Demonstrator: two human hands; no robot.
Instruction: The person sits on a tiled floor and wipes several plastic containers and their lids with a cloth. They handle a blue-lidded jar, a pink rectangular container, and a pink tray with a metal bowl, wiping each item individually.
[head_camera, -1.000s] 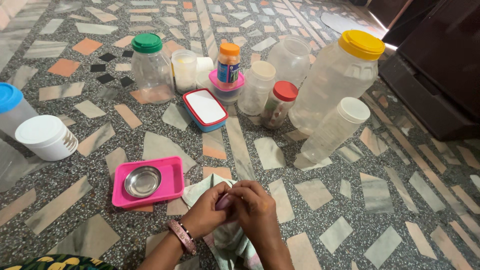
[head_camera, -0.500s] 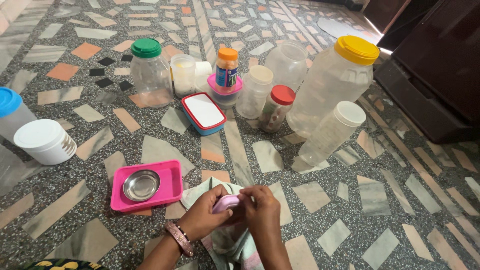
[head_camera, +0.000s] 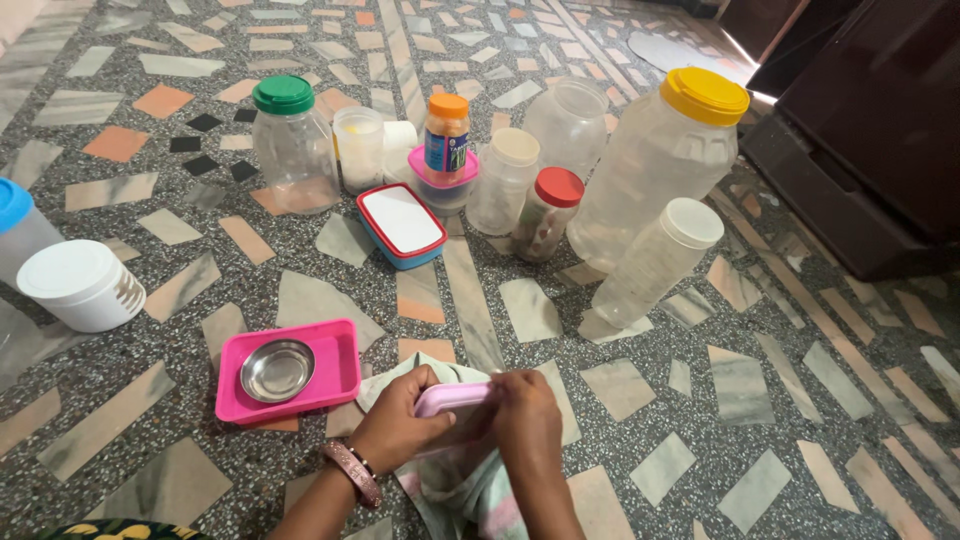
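Both hands are wrapped around a small pink lid (head_camera: 452, 398): left hand (head_camera: 398, 432) cups it from below, right hand (head_camera: 525, 410) grips its end, over a pale cloth (head_camera: 462, 488) on the floor (head_camera: 780, 400). Just left sits a pink tray (head_camera: 335, 372) holding a steel bowl (head_camera: 277, 370). The orange-capped bottle (head_camera: 446, 135) has a blue label, too small to make out. The blue-capped jar (head_camera: 14, 225) is cut off.

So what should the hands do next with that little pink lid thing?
Probably keep rubbing the small pink plastic lid against the pale green cloth: both the left hand and right hand grip it right over the cloth, and the pink tray alongside looks ready for it.
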